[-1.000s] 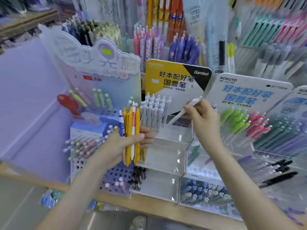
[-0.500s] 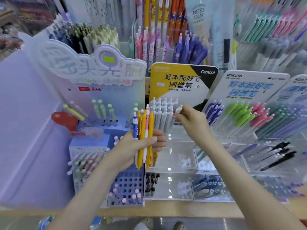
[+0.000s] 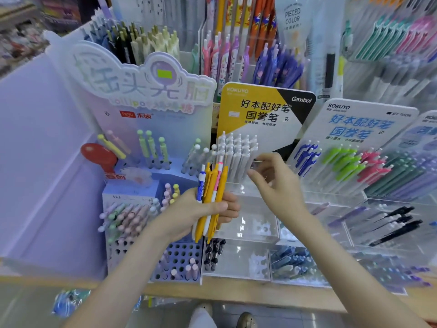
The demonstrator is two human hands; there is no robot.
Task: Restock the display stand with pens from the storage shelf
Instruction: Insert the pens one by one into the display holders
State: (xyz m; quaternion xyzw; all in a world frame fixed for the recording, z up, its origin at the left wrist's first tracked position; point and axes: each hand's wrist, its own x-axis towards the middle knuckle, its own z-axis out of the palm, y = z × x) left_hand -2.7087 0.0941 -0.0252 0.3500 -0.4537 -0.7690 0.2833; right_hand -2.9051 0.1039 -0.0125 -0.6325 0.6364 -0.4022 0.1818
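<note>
Left hand (image 3: 186,214) raised, fingers (image 3: 230,207) curled round pens (image 3: 222,183), right hand (image 3: 279,185) empty, fingers (image 3: 256,174) loosely spread

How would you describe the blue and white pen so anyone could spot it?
Find the yellow and black sign at the display's centre. Below it, the left hand holds a bundle of pens. The blue and white pen is the leftmost; its neighbours are yellow or pink and white.

Bare forearms (image 3: 132,268) with left hand (image 3: 186,214) and right hand (image 3: 280,185); bottom centre of frame, pale-clad leg (image 3: 203,318) and dark rounded shoe (image 3: 247,321).
</note>
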